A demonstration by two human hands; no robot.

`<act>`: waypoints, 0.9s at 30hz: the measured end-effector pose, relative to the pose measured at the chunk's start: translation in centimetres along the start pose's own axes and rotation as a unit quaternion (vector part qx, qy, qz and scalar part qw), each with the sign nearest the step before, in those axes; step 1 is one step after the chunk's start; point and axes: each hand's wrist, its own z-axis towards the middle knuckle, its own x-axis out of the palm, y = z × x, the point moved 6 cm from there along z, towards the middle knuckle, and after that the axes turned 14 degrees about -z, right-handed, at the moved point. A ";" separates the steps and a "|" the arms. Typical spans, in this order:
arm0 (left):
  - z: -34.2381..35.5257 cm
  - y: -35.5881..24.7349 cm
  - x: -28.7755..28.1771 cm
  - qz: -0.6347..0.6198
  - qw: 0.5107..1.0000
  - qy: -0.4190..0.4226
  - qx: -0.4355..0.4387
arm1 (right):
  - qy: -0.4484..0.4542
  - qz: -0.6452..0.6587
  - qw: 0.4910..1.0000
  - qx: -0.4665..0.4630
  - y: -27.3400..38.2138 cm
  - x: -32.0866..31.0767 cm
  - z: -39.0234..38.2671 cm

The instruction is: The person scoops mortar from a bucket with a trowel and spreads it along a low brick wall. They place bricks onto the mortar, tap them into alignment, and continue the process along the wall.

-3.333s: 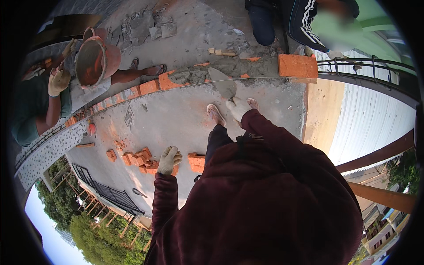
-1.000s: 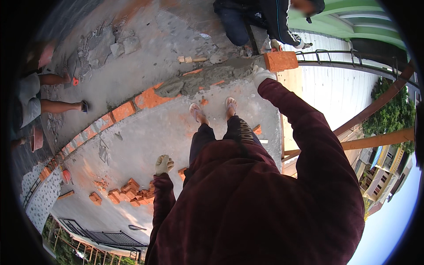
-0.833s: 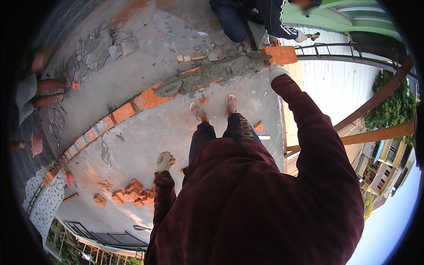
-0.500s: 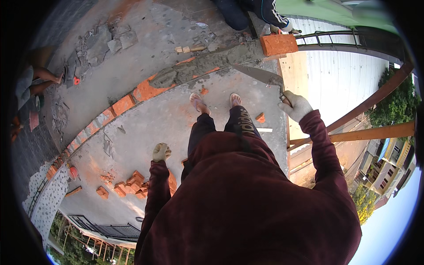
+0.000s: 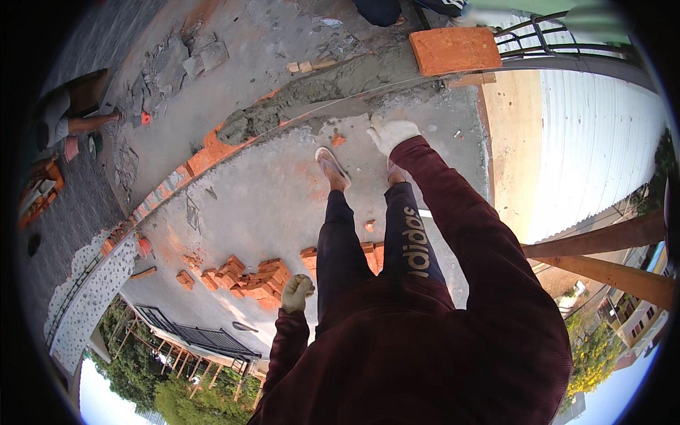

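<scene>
My right hand (image 5: 393, 134), in a pale glove, is closed round a trowel (image 5: 341, 109). The grey blade reaches left along the near side of a low brick wall (image 5: 205, 157) and is hard to tell from the mortar. A thick, uneven bed of wet grey mortar (image 5: 319, 88) lies on top of the wall. At its right end sits an orange brick (image 5: 455, 51), with a thin string line running past it. My left hand (image 5: 296, 292), also gloved, hangs low at my side, curled into a loose fist; nothing shows in it.
Loose orange bricks (image 5: 262, 280) lie stacked on the concrete floor behind my legs. Beyond the wall are broken slabs (image 5: 170, 71) and one person's legs (image 5: 379, 10); another person (image 5: 64, 120) is far left. Steel bars (image 5: 545, 35) stick out past the end brick.
My right hand has swung left and inward with the trowel, bringing the blade over beside the mortar. My left hand stays curled. The view has shifted with my body.
</scene>
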 end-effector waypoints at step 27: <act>-5.1 44.0 2.7 -0.349 0.883 -0.205 -0.237 | 0.050 -0.115 0.992 0.021 -0.5 4.3 -7.8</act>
